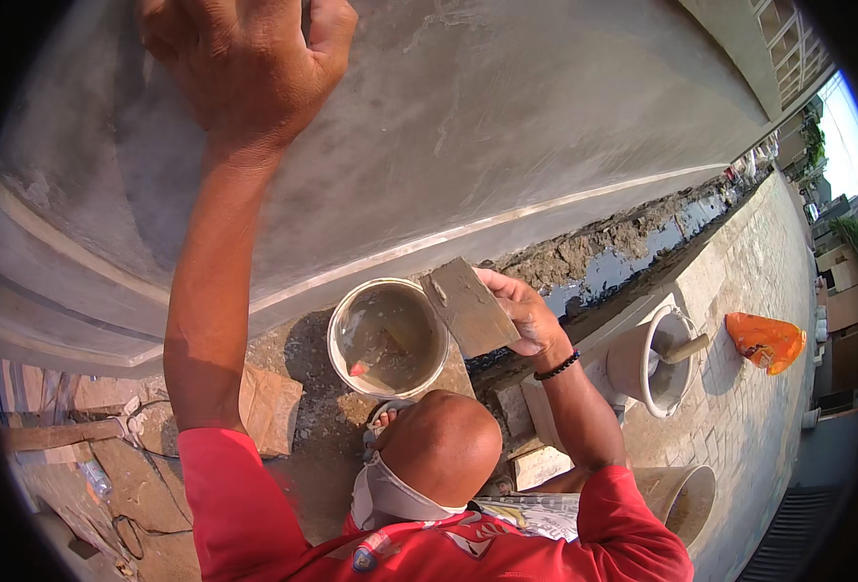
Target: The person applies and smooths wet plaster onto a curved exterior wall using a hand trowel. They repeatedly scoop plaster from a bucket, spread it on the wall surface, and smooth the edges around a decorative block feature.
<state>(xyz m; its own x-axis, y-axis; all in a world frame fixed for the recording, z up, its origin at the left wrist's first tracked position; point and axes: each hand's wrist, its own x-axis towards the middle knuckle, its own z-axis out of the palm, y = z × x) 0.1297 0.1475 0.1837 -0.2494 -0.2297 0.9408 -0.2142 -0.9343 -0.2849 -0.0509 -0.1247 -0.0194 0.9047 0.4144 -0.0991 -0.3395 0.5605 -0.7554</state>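
Red sleeves at the bottom edge, both forearms coming up from there. A knee (pixel 445 448) sits between them, bent, with a sandalled foot just past it.

Right hand (pixel 524 312) is clamped on the edge of a flat rectangular plaster float (pixel 468 306), mud-coloured face turned up and tilted, held just over the rim of a white bucket (pixel 387 337). Bucket holds grey-brown slurry, maybe a third full; a small red object lies in it, can't tell what. Black bead bracelet on that wrist.

Left hand (pixel 245 58) is up high, palm against the grey rendered wall (pixel 507 116), fingers curled narrow; it may be gripping something, but nothing shows under it, can't tell.

Progress, as a judgement: the wall face reads smooth and evenly floated across most of the view, with faint trowel arcs and a clean raised band (pixel 507 218) running along the base. Bulk of the render looks done; what's left looks like finishing passes, float being wetted or loaded for that.

Further out: a second bucket (pixel 654 361) with a handle sticking out on the paved strip, a third one partly cut off lower down, an orange bag (pixel 764 340), and a wet trench (pixel 633 247) of dark mud along the wall foot. Buildings beyond.
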